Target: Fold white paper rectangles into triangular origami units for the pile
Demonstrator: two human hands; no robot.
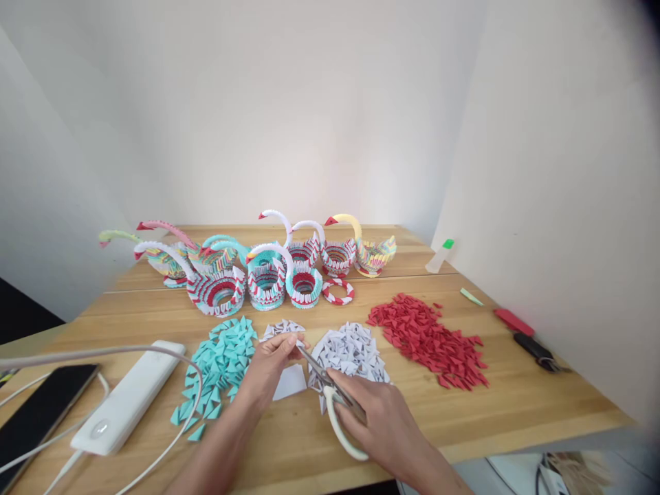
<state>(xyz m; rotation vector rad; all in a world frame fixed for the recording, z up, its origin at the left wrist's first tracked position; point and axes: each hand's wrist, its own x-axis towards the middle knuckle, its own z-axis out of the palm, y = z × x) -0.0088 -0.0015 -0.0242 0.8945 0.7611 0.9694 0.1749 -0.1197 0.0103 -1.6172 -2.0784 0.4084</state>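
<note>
My right hand point(374, 416) is wrapped round a pair of scissors point(330, 395) with white handles, its blades pointing up and left. At the blade tips, my left hand point(276, 354) pinches a small piece of white paper point(300, 345). A white paper sheet point(290, 382) lies on the table just below my left fingers. White folded paper triangles point(350, 347) are heaped behind the scissors, with a smaller white pile point(282, 328) behind my left hand. Left of that hand spreads a pile of turquoise triangles point(221, 354).
Several paper swans point(216, 292) and a red-white paper ring point(338, 291) stand at the back. Red triangles point(427, 337), a glue bottle point(440, 256) and a black-handled tool point(536, 351) lie right. A phone point(44, 412), power bank point(128, 399) and white cable point(193, 405) occupy the left.
</note>
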